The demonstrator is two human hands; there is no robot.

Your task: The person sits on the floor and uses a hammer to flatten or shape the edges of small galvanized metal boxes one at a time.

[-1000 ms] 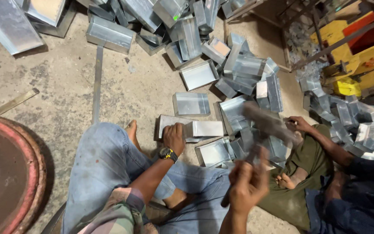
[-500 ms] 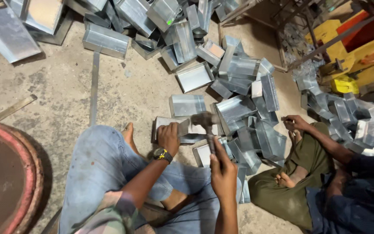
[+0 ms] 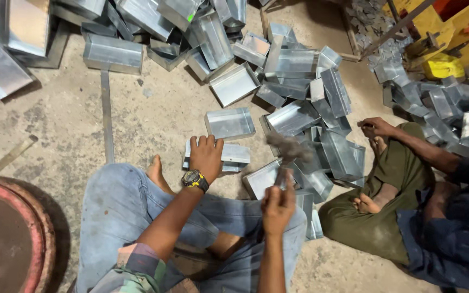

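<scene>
My left hand (image 3: 206,156), with a black and yellow watch on the wrist, presses flat on a folded sheet-metal piece (image 3: 233,154) lying on the concrete floor in front of my knees. My right hand (image 3: 278,202) grips the handle of a hammer (image 3: 289,151), whose blurred head hangs just right of that piece. An open metal tray (image 3: 260,178) lies under the hammer. I sit cross-legged in blue jeans.
A heap of shiny metal boxes (image 3: 299,70) spreads ahead and to the right. Another person (image 3: 408,179) in green trousers sits on the right, hand by more boxes. A round rust-red drum (image 3: 6,239) stands at the left. A flat metal strip (image 3: 106,116) lies on the floor.
The hammer swung from raised at the right down onto the piece, then lifted back a little to the right. My left hand stayed on the sheet-metal piece.
</scene>
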